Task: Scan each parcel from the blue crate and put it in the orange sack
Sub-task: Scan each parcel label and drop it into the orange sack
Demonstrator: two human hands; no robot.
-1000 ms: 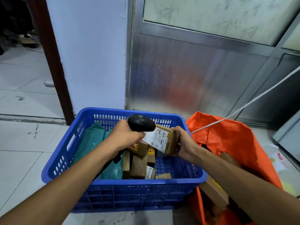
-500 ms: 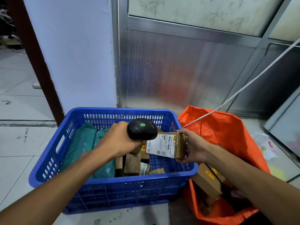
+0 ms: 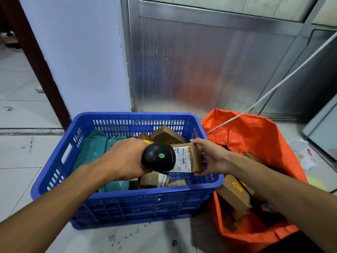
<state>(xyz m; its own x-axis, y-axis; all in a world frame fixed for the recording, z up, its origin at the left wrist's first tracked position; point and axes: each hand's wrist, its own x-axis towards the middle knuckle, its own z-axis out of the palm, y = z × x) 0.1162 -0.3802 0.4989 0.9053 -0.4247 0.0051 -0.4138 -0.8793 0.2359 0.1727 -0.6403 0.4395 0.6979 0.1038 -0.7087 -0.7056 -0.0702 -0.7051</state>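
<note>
The blue crate (image 3: pixel 145 203) stands on the floor with several brown cardboard parcels (image 3: pixel 164 135) and green plastic mailers (image 3: pixel 93 148) inside. My left hand (image 3: pixel 125 157) grips a black barcode scanner (image 3: pixel 158 157) with a green dot on top, its head aimed at the label. My right hand (image 3: pixel 211 157) holds a small brown parcel (image 3: pixel 189 157) over the crate's right side, its white barcode label facing the scanner. The orange sack (image 3: pixel 259 143) sits open just right of the crate, with cardboard parcels (image 3: pixel 235 194) in it.
A white wall (image 3: pixel 76 57) and a metal door panel (image 3: pixel 209 66) rise behind the crate. A white cable (image 3: pixel 273 88) runs diagonally from the sack's edge up to the right. Crumpled white wrapping (image 3: pixel 306 154) lies on the tiled floor at right.
The scanner and the held parcel have dropped lower over the crate and drawn closer together. The parcel's label has turned flatter toward the scanner. My view has shifted slightly right.
</note>
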